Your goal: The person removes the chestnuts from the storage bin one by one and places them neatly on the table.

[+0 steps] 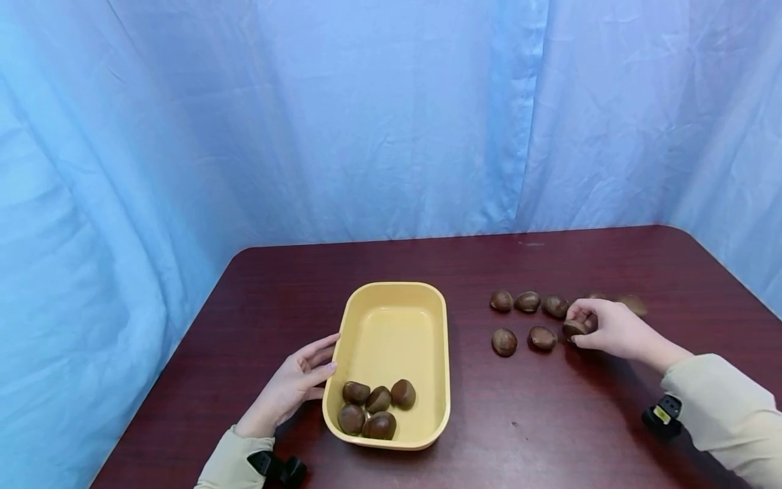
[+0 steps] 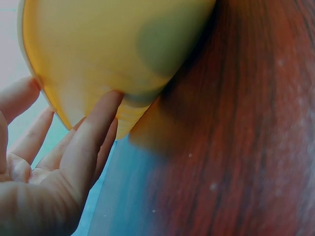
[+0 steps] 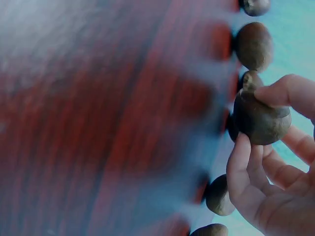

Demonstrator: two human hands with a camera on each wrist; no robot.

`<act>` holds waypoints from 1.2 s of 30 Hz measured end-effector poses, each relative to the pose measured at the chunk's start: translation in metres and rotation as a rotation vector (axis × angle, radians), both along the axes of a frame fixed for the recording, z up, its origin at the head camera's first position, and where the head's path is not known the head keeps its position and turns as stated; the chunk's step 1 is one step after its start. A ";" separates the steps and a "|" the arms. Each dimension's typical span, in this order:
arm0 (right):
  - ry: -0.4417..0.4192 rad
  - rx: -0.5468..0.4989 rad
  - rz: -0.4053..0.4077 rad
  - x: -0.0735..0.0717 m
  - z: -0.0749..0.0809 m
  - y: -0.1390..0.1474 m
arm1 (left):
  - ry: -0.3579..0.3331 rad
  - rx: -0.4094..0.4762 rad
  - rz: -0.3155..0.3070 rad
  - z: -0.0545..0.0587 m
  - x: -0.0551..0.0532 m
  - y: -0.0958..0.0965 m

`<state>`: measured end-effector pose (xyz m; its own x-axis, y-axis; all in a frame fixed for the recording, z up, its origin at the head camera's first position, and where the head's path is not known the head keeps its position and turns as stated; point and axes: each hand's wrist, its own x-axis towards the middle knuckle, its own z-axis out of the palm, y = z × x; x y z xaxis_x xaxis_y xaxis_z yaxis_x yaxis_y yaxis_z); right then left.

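On the dark table stands a yellow tray (image 1: 391, 360), with several brown chestnuts (image 1: 380, 426) bunched at its near end. My left hand (image 1: 290, 390) touches the tray's left side; in the left wrist view its extended fingers (image 2: 91, 137) lie against the rim and outer wall. Over on the right, my right hand (image 1: 613, 329) pinches a chestnut (image 3: 262, 117) between thumb and fingers. Around it, more chestnuts lie in two rows: a far row (image 1: 527, 301), partly hidden behind the hand, and a near row (image 1: 542, 338) to its left.
A reddish-brown table (image 1: 519, 435) with rounded far corners carries everything. Pale blue curtains (image 1: 391, 136) hang behind it and along both sides. Black wrist devices (image 1: 662, 415) sit at both sleeves.
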<state>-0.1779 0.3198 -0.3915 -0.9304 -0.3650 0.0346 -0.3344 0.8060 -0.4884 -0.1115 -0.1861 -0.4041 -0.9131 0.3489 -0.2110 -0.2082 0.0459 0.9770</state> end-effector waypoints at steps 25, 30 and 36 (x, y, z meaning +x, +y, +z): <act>0.194 0.166 0.137 0.012 -0.004 -0.007 | 0.003 -0.001 0.002 0.001 0.000 0.000; 0.166 0.184 0.125 0.010 -0.003 -0.009 | 0.005 0.002 0.003 0.002 0.000 0.000; 0.165 0.162 0.114 0.008 0.003 -0.010 | 0.001 0.010 -0.001 0.001 0.000 0.001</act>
<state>-0.1699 0.3096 -0.3881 -0.8697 -0.4801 0.1147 -0.4917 0.8221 -0.2872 -0.1118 -0.1854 -0.4027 -0.9130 0.3519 -0.2063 -0.2070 0.0362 0.9777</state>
